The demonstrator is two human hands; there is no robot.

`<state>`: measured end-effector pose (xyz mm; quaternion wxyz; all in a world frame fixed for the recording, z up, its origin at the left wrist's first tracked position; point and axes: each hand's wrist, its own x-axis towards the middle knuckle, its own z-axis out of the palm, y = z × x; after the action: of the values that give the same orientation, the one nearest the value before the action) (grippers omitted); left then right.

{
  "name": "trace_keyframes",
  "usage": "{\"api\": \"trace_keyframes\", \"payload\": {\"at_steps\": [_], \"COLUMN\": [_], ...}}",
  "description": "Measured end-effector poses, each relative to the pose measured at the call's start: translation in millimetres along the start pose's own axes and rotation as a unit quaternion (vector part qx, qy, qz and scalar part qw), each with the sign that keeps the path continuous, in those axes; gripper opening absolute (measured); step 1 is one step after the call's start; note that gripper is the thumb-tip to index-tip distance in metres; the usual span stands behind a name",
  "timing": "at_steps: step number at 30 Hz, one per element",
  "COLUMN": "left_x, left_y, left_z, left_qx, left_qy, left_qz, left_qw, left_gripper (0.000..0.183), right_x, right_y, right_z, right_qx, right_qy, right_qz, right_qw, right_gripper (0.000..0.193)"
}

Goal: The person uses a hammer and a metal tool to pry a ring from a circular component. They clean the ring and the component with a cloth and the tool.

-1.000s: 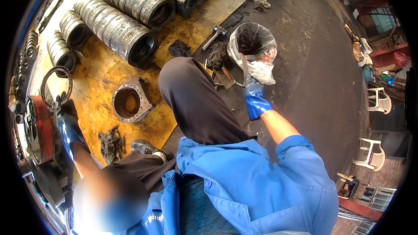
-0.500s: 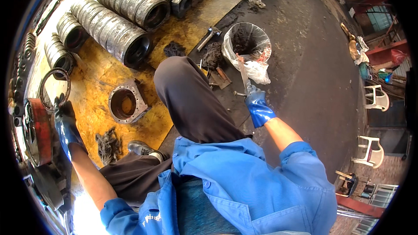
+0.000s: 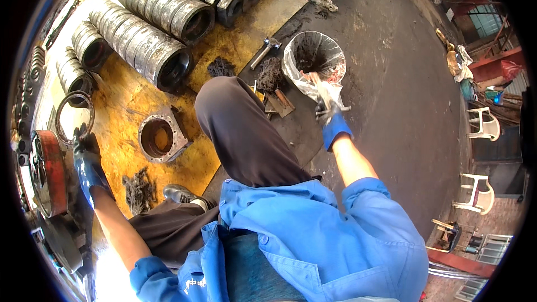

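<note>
My left hand (image 3: 85, 142), in a dark blue rubber glove, grips the lower edge of a thin metal ring (image 3: 59, 118), which stands upright over the left side of the floor sheet. My right hand (image 3: 331, 118), gloved the same way, is closed round a flat metal scraper (image 3: 319, 86) with a reddish smear toward its far end. A short crosspiece juts out beside that hand. The scraper's tip reaches the near lip of a bucket (image 3: 287, 59) lined with a clear plastic bag; dark and reddish grease lies inside the bucket.
A flanged metal housing (image 3: 178, 128) lies on the yellow sheet (image 3: 120, 112) beyond my left foot. Rows of greasy cylinders (image 3: 140, 36) stand farther off. A hammer (image 3: 265, 51) and dark rags (image 3: 271, 74) are near the bucket. A red round part (image 3: 51, 173) stands at far left.
My right hand has turned and moved slightly forward, bringing the scraper against the bucket's near lip. The ring in my left hand has shifted a little to the right and down.
</note>
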<state>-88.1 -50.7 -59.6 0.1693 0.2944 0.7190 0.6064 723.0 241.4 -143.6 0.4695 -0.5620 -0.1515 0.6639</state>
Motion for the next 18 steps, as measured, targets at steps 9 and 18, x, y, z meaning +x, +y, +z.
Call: {"api": "trace_keyframes", "payload": {"at_steps": [9, 18], "left_x": [-19.6, -37.6], "left_y": [51.5, 77.7], "left_z": [47.3, 66.2], "left_qx": [-0.390, -0.384], "left_qy": [0.032, 0.080], "left_qz": [-0.167, -0.112], "left_qw": [0.905, 0.913], "left_gripper": [0.044, 0.035], "right_x": [-6.8, -0.6], "right_y": [38.9, -25.6], "right_z": [-88.7, -24.4], "right_qx": [0.091, 0.156], "right_qy": [0.010, -0.136], "right_qz": [0.112, 0.096], "right_qw": [0.990, 0.974], "right_gripper": [0.049, 0.044]}}
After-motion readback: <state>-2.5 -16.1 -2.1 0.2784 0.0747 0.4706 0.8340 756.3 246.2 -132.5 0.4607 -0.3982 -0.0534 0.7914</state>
